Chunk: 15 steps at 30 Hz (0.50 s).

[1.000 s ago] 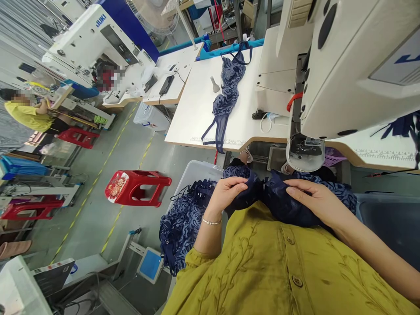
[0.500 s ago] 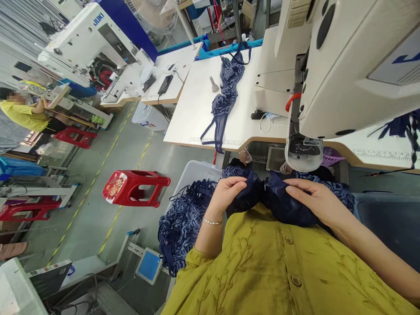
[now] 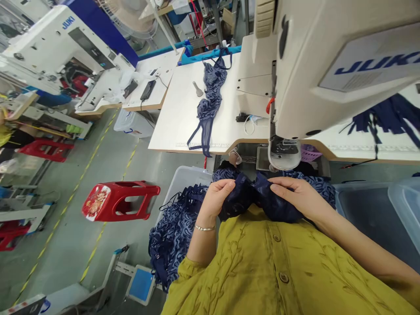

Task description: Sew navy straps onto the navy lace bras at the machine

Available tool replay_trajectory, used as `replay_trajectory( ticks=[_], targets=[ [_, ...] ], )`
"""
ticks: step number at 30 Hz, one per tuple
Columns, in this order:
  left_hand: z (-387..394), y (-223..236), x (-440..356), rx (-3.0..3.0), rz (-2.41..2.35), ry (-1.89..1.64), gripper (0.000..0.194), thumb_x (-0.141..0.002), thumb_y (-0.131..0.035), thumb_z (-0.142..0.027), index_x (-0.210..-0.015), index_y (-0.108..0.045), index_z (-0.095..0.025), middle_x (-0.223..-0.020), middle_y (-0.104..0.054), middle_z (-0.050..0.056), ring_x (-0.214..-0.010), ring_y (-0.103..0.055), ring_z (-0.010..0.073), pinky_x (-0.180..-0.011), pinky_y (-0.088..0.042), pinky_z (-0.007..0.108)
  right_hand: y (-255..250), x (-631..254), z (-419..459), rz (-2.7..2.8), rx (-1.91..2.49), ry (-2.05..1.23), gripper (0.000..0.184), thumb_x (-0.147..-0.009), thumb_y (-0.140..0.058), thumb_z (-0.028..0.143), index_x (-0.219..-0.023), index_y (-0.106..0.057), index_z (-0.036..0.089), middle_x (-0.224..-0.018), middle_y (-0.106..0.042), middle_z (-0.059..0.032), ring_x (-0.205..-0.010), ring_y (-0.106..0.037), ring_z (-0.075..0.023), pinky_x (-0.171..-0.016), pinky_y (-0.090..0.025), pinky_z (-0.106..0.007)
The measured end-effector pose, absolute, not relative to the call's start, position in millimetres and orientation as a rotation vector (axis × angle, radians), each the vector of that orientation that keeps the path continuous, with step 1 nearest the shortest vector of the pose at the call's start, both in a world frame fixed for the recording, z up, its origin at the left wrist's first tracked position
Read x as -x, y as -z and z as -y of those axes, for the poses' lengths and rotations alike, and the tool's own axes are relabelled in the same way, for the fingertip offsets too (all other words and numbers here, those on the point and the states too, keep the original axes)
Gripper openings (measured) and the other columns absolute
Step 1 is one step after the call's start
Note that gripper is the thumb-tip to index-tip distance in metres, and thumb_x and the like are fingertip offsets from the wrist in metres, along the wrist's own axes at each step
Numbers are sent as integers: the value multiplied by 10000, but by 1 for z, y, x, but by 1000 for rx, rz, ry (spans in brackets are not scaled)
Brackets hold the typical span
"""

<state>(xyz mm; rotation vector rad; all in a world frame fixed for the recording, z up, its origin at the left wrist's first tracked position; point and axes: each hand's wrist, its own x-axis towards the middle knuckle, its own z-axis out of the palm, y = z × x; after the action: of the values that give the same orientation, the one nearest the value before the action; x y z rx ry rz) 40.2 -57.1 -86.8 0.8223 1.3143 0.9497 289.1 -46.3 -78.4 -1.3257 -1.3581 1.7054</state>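
Observation:
A navy lace bra (image 3: 254, 199) lies in my lap, below the head of a white sewing machine (image 3: 315, 65). My left hand (image 3: 216, 197) pinches its left cup, fingers closed on the fabric. Over the right cup, my right hand (image 3: 298, 197) presses down with fingers together, gripping the cloth. Both hands sit just under the machine's needle end (image 3: 285, 153). A heap of the same navy lace pieces (image 3: 173, 227) hangs out of a clear bin (image 3: 183, 179) beside my left arm.
Another navy bra (image 3: 208, 103) lies on the white table (image 3: 177, 118) beyond, by a small grey cone (image 3: 197, 89). A red plastic stool (image 3: 120, 201) lies tipped on the floor at left. More sewing machines (image 3: 49, 43) stand far left. A clear tub (image 3: 377, 210) sits at right.
The view has shifted so everything slid left and the machine's label came into sight. My hands have drawn slightly closer together on the bra.

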Motion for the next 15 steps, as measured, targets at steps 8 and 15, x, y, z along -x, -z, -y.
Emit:
replay_trajectory(
  ticks=[8,15],
  targets=[
    [60,80,-56,-800,-1341,-971,389,-676,-790,-498,-874,-753,-165,-720,-695,4,-639,-568,104,-618,-443,212,74,-288,42,1529,1311,-1540,320,-858,-602,428,-1097,-732,259,-1121,-730,-36,-1025,-683,-249,-980,-504,-418],
    [63,74,-80,-911,-1373,-943,329,-736,-750,-470,-912,-747,-192,-827,-713,7,-733,-585,114,-699,-448,215,77,-286,43,1638,1367,-1399,309,-872,-561,403,-1085,-729,254,-1113,-733,-30,-1041,-680,-251,-979,-512,-409]
  ],
)
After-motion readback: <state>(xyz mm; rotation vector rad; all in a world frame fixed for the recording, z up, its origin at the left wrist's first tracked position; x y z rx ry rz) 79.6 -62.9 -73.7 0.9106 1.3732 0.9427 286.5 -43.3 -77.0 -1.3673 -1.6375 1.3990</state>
